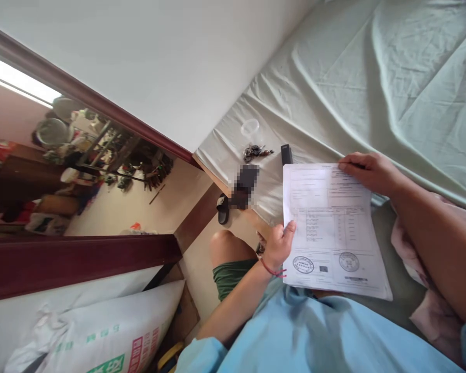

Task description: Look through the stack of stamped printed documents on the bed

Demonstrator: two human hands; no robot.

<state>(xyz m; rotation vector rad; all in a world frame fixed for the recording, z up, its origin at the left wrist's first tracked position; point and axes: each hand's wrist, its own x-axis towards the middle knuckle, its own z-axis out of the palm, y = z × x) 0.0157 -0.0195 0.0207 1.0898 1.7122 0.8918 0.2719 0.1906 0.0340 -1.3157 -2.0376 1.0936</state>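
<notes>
We had the papers in both hands, above the lap at the edge of the bed, printed side up. Left hand was clamped on the papers' left edge: thumb flat on the front, other fingers behind and hidden from us. Right hand was at the top edge near the right corner, fingers bent close together and clamped on the papers; we couldn't tell how many sheets it had. We could see more than one sheet at the right side. Top sheet carried a printed table mid-page, with an oval stamp at lower left and a round stamp at lower right; text was too small for us to read. Left wrist wore a red string. Just beyond the papers' top left corner we had a black case on the sheet, then a bunch of keys and a clear plastic tub near each other. A dark item by the bed edge was pixelated, so no ID. Black sandal was on the floor, white sack at lower left, pink cloth under the right forearm.
</notes>
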